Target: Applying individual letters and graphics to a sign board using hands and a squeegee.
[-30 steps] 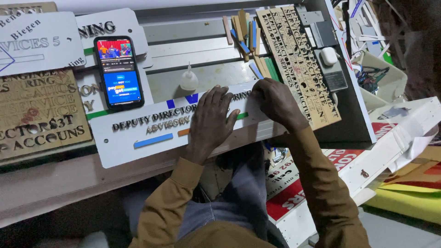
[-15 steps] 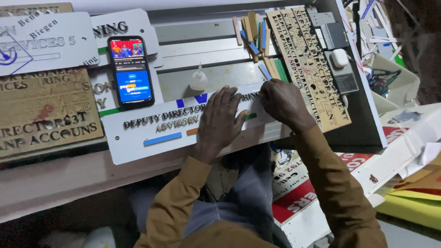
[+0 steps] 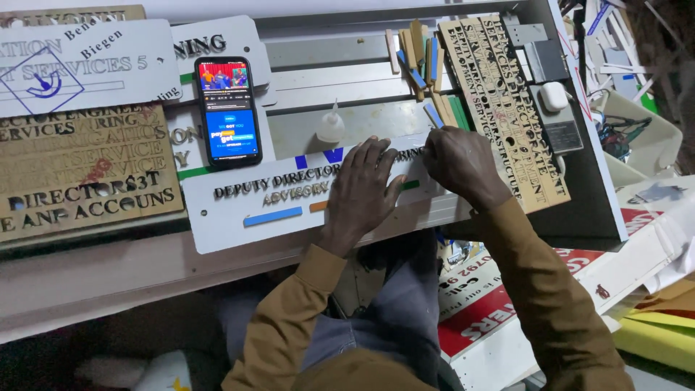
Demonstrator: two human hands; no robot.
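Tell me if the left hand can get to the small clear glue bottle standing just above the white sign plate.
Probably yes. The left hand lies flat on the white sign plate, and the small clear glue bottle stands just beyond its fingertips with nothing between.

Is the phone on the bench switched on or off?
On. The phone lies flat, face up, and its screen glows with bright coloured pictures on a blue page. Neither hand touches it; the left hand rests on the white sign beside it.

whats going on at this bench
A person is working on a white sign plate with raised dark letters. The left hand lies flat on it, while the right hand pinches at the lettering near its top edge. A lit phone and a small glue bottle lie just beyond, with a tan letter stencil to the right.
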